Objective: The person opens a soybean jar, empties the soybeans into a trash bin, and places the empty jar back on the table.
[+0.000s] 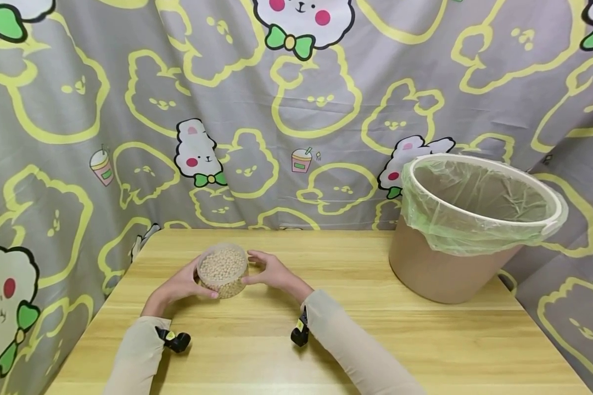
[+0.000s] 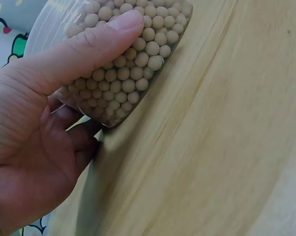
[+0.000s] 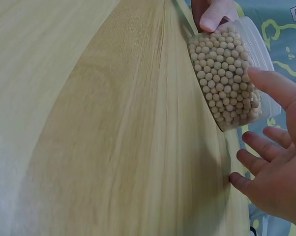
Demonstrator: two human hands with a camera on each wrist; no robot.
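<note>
A clear plastic jar (image 1: 222,269) full of small beige balls stands on the wooden table, a whitish translucent band (image 3: 258,59) round its top. My left hand (image 1: 183,282) grips it from the left. In the left wrist view the thumb (image 2: 96,46) lies across the jar's front, while the other fingers go behind it, partly hidden. On the opposite side is my right hand (image 1: 272,272), its fingers spread and apart from the jar. Its thumb tip (image 3: 258,76) is right at the jar's wall near the top band.
At the table's right side stands a large tan bin (image 1: 440,269) lined with a thin green bag (image 1: 425,214) under a white rim ring. A grey patterned curtain (image 1: 257,109) hangs behind and at both sides of the wooden table (image 1: 257,351). Each wrist carries a small black camera (image 1: 178,341).
</note>
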